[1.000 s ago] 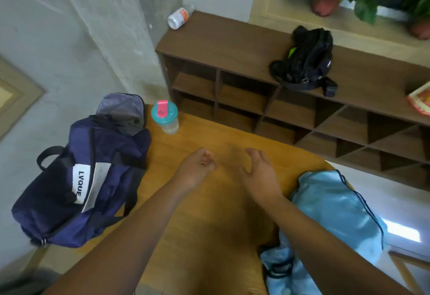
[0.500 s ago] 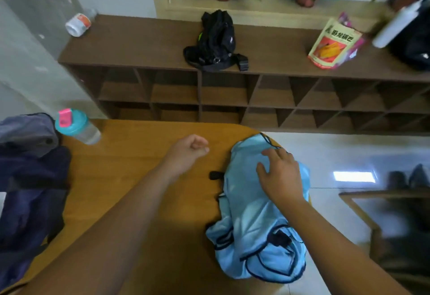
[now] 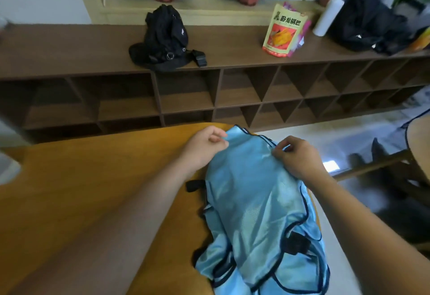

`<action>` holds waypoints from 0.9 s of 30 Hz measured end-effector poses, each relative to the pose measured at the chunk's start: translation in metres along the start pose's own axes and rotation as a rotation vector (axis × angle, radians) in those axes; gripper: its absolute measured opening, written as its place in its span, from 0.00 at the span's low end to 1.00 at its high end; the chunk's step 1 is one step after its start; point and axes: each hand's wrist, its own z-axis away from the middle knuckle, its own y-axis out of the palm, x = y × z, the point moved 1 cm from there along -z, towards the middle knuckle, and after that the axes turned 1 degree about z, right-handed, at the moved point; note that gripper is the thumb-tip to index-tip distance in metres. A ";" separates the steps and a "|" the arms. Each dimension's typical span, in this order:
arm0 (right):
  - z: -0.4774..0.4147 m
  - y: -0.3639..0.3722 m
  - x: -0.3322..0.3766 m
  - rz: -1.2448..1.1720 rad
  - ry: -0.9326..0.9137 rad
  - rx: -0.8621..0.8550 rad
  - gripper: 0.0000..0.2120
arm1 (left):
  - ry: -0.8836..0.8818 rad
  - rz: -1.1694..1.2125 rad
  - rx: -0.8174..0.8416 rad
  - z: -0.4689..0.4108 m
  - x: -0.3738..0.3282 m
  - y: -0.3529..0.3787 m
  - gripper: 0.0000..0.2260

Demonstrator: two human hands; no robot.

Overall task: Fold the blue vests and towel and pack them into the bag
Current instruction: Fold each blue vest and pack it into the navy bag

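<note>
Here, the left hand point(image 3: 206, 146) and right hand point(image 3: 296, 156) are pinching the top edge of the blue vest point(image 3: 253, 201), lying lower right on the table point(image 3: 93, 178). Next: lifting and spreading it for folding.

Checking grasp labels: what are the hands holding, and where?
Both pinch the blue vest by its far edge: left hand at the left corner, right hand further right along it.
</note>
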 end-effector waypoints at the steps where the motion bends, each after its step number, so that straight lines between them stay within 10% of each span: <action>1: -0.002 0.000 -0.001 -0.001 -0.029 -0.010 0.06 | 0.022 0.002 -0.004 -0.004 0.004 0.002 0.06; 14: 0.052 -0.025 0.057 -0.076 -0.536 -0.289 0.05 | 0.347 -0.065 -0.093 0.027 0.003 -0.004 0.07; 21: 0.163 -0.047 0.090 -0.171 -0.915 -0.149 0.07 | 0.727 -0.251 -0.124 0.142 -0.032 -0.001 0.37; 27: 0.278 -0.071 0.067 -0.042 -1.057 -0.246 0.09 | 0.859 -0.533 -0.374 0.263 -0.044 -0.009 0.10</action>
